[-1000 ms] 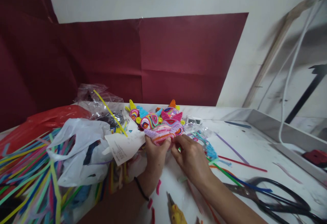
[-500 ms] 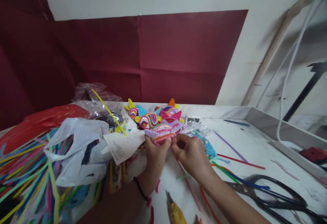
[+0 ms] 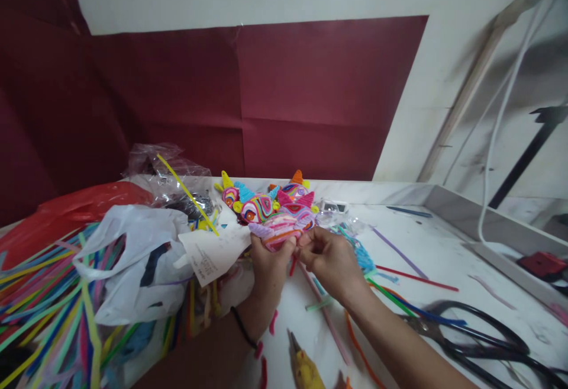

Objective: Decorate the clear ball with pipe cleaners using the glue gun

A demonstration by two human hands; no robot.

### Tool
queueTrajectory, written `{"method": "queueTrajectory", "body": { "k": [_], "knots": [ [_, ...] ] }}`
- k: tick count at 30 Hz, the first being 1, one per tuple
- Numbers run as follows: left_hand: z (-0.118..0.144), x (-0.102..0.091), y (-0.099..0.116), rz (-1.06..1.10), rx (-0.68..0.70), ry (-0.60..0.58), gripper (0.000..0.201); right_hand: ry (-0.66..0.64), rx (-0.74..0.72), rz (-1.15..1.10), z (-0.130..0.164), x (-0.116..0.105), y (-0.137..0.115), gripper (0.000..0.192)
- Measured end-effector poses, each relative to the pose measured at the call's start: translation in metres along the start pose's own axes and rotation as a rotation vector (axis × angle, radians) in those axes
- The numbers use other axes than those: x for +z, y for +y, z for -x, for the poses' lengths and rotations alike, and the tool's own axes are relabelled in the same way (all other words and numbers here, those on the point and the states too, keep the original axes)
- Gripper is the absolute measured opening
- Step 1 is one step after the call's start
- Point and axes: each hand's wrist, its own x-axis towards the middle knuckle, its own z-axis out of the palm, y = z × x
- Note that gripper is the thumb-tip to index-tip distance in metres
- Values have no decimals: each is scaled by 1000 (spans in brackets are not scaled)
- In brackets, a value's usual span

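My left hand (image 3: 270, 264) grips a pink striped piece made of fuzzy pipe cleaners (image 3: 277, 226), with an orange line and lilac edges. The thumb presses on its near side. At that piece's lower right edge my right hand (image 3: 331, 259) is closed in a pinch; whatever is between its fingertips is too small to make out. A short red bit (image 3: 292, 267) shows just below the fingers. Right behind stand several colourful pipe-cleaner animal heads, one with a blue crest and an orange eye (image 3: 257, 206), another with a magenta crest (image 3: 298, 199).
Left lie a white plastic bag (image 3: 133, 282), many loose pipe cleaners (image 3: 39, 294), a red bag (image 3: 93, 199) and a paper slip (image 3: 215, 256). Large black-handled scissors (image 3: 483, 341) lie at the right. A yellow glue gun (image 3: 308, 371) points up from the front edge.
Both hands stay at the pink piece with almost the same hold. The red bit now shows below the fingers. The whole view has shifted very slightly.
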Motion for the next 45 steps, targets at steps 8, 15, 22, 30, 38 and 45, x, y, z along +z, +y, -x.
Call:
{"method": "queueTrajectory", "body": {
  "k": [8,15,22,30,38,45],
  "knots": [
    [2,0,6,3,-71,-22,52,-24,22,-63,-3,0,6,9],
    [2,-1,8,-24,-71,-44,49,-49,88,-191,-7,-3,6,15],
    [1,-1,6,-29,-57,-36,43,-71,139,-232,-8,-8,-2,19],
    [-2,-2,-4,-32,-39,-28,42,-89,189,-250,-9,-9,-3,24],
    [-2,-1,-4,-10,32,-15,46,-123,199,-285,-7,-12,-6,32],
    [-2,-1,-4,-47,12,-15,39,-94,225,-304,-7,-10,-6,28]
  ]
}}
